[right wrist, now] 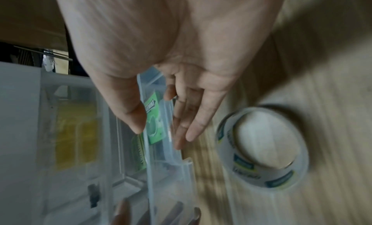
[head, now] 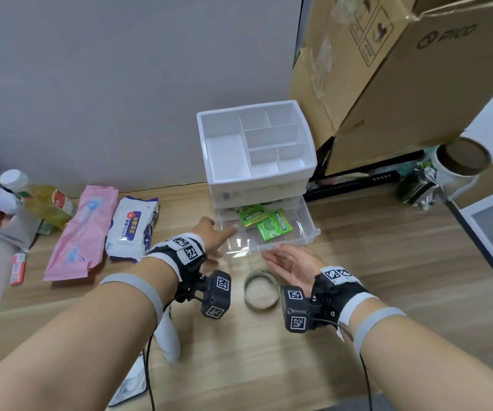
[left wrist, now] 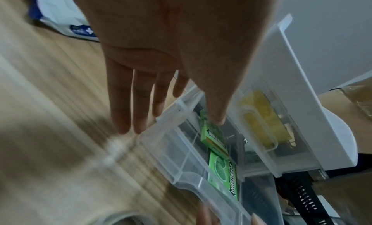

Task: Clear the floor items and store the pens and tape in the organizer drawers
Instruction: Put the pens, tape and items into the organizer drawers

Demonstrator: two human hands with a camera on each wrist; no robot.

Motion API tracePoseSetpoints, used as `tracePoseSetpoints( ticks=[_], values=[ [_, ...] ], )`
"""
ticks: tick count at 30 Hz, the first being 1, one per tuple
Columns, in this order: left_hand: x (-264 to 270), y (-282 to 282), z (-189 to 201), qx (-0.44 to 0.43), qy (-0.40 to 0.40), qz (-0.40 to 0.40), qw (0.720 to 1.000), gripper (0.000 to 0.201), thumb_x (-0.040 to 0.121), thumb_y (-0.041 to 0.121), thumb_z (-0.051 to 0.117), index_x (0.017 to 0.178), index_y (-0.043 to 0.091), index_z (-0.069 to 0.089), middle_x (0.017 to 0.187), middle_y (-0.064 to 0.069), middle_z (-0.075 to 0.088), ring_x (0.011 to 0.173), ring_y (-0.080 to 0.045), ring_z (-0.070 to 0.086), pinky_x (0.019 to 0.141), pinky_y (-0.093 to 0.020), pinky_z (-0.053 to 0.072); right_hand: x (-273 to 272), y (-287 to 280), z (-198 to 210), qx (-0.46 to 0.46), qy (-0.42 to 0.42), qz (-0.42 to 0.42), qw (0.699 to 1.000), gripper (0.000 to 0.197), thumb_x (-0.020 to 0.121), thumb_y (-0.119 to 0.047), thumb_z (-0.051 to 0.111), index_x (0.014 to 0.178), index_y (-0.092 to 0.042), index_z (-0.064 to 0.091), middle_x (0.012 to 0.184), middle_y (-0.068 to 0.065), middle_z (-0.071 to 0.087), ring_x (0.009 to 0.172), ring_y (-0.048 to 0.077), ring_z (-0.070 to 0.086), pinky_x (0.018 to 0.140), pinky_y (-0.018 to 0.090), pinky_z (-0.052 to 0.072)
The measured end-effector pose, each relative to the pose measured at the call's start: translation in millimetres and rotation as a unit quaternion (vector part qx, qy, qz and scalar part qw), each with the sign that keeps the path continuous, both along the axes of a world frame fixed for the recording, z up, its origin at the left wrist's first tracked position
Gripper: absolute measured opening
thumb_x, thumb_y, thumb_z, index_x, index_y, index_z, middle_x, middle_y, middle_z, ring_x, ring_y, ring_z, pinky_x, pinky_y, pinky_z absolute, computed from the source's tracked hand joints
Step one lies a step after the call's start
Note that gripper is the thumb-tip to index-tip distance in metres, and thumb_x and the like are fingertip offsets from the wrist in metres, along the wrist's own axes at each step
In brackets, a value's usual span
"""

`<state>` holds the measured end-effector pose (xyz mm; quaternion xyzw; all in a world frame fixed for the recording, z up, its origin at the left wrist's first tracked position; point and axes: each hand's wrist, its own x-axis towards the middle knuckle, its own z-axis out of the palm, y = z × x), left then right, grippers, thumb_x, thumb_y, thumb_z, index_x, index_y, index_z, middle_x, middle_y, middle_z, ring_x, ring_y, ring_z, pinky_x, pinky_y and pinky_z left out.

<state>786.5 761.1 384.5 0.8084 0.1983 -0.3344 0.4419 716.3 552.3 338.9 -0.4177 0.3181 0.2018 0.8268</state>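
The white organizer [head: 257,143] stands against the wall, its clear bottom drawer [head: 287,247] pulled out. Two green gum packs [head: 273,229] lie inside it. My left hand [head: 224,235] is at the drawer's front left corner, fingers [left wrist: 128,117] straight outside the wall and the thumb over the drawer. My right hand [head: 272,253] is at the drawer's front edge, palm up; its thumb lies inside the front wall [right wrist: 167,133] and its straight fingers [right wrist: 193,129] outside. Neither hand holds anything. A tape roll [head: 261,289] [right wrist: 261,147] lies flat on the floor between my wrists.
A wet-wipes pack [head: 132,226], a pink packet [head: 79,232] and a bottle [head: 43,203] lie left of the organizer. Cardboard boxes [head: 387,69] and a black power strip [head: 355,185] stand to its right. A white tube-shaped object [head: 168,336] lies under my left forearm. The upper drawer [left wrist: 259,117] holds something yellow.
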Motion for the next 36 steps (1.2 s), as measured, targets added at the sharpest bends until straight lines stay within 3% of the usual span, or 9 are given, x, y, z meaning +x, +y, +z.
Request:
tracePoseSetpoints(
  ticks=[3, 6, 9, 13, 15, 18, 21, 26, 36],
  values=[
    [-7.8, -0.9, -5.3, -0.058, 0.060, 0.024, 0.996, 0.066, 0.088, 0.022, 0.070, 0.144, 0.021, 0.034, 0.134, -0.017, 0.053, 0.091, -0.034, 0.072, 0.080, -0.052, 0.059, -8.5, -5.6, -10.1, -0.194, 0.022, 0.111, 0.975, 0.029, 0.079, -0.019, 0.077, 0.101, -0.015, 0.059, 0.117, 0.016, 0.068, 0.101, 0.027, 0.066, 0.080, 0.039, 0.054],
    [-13.6, -2.7, -9.2, -0.097, 0.061, 0.059, 0.992, 0.059, 0.091, 0.007, 0.062, 0.143, 0.018, 0.035, 0.124, -0.018, 0.058, 0.093, -0.038, 0.072, 0.084, -0.055, 0.057, -17.1, -8.4, -24.1, -0.458, 0.009, 0.320, 0.829, 0.040, 0.076, -0.031, 0.077, 0.109, -0.022, 0.057, 0.115, 0.002, 0.060, 0.092, 0.021, 0.062, 0.073, 0.029, 0.050],
    [-17.9, -4.2, -7.3, -0.047, 0.030, 0.031, 0.998, 0.047, 0.092, 0.016, 0.063, 0.133, 0.013, 0.040, 0.110, -0.016, 0.065, 0.090, -0.032, 0.073, 0.081, -0.048, 0.060, -26.5, -1.9, -38.2, -0.518, 0.002, 0.430, 0.740, 0.037, 0.078, -0.036, 0.074, 0.110, -0.024, 0.059, 0.119, 0.000, 0.062, 0.089, 0.018, 0.061, 0.079, 0.026, 0.050],
    [-18.8, -6.7, -1.4, 0.204, -0.206, -0.155, 0.944, 0.034, 0.085, 0.035, 0.067, 0.102, 0.013, 0.048, 0.087, -0.001, 0.058, 0.077, -0.021, 0.059, 0.063, -0.033, 0.052, -26.4, 6.2, -37.3, -0.563, -0.003, 0.423, 0.710, 0.012, 0.081, -0.022, 0.064, 0.093, -0.024, 0.061, 0.097, 0.000, 0.067, 0.080, 0.021, 0.058, 0.069, 0.023, 0.047],
    [-19.5, -18.7, 0.8, 0.180, -0.313, -0.247, 0.899, 0.016, 0.086, 0.032, 0.061, 0.090, 0.017, 0.055, 0.085, 0.001, 0.059, 0.079, -0.021, 0.060, 0.072, -0.038, 0.055, -24.4, 4.2, -30.2, -0.573, -0.017, 0.431, 0.697, 0.005, 0.083, -0.021, 0.062, 0.083, -0.023, 0.057, 0.083, 0.001, 0.062, 0.075, 0.022, 0.055, 0.062, 0.022, 0.041],
    [-14.3, -43.5, -2.1, 0.176, -0.340, -0.420, 0.823, 0.028, 0.092, 0.028, 0.052, 0.119, 0.029, 0.061, 0.124, -0.001, 0.057, 0.117, -0.024, 0.052, 0.099, -0.043, 0.046, -21.0, -8.4, -17.6, -0.570, -0.031, 0.429, 0.700, 0.007, 0.080, -0.024, 0.064, 0.078, -0.022, 0.058, 0.076, 0.001, 0.063, 0.072, 0.024, 0.059, 0.059, 0.025, 0.046],
    [-1.6, -60.0, -11.0, 0.238, -0.272, -0.486, 0.796, 0.054, 0.095, 0.025, 0.044, 0.146, 0.037, 0.034, 0.158, 0.002, 0.028, 0.144, -0.028, 0.025, 0.113, -0.052, 0.030, -16.6, -29.5, -0.9, -0.538, -0.041, 0.400, 0.740, 0.010, 0.073, -0.026, 0.066, 0.076, -0.017, 0.066, 0.078, 0.010, 0.071, 0.072, 0.032, 0.070, 0.067, 0.044, 0.061],
    [5.0, -64.2, -11.5, 0.313, -0.225, -0.475, 0.791, 0.045, 0.092, 0.034, 0.042, 0.136, 0.042, 0.039, 0.146, -0.003, 0.037, 0.132, -0.033, 0.037, 0.104, -0.054, 0.033, -8.5, -61.3, 37.0, -0.468, -0.054, 0.355, 0.807, 0.022, 0.086, -0.007, 0.055, 0.065, -0.013, 0.055, 0.052, 0.006, 0.051, 0.032, 0.021, 0.057, 0.033, 0.025, 0.046],
    [12.3, -72.8, -10.3, 0.270, -0.171, -0.568, 0.758, 0.081, 0.085, -0.005, 0.044, 0.141, 0.052, 0.038, 0.163, 0.002, 0.005, 0.151, -0.030, -0.001, 0.110, -0.069, 0.024, 16.0, -72.2, 73.7, -0.521, -0.109, 0.221, 0.817, 0.013, 0.086, -0.009, 0.055, 0.073, -0.010, 0.055, 0.058, 0.010, 0.055, 0.034, 0.021, 0.059, 0.034, 0.024, 0.045]
  ],
)
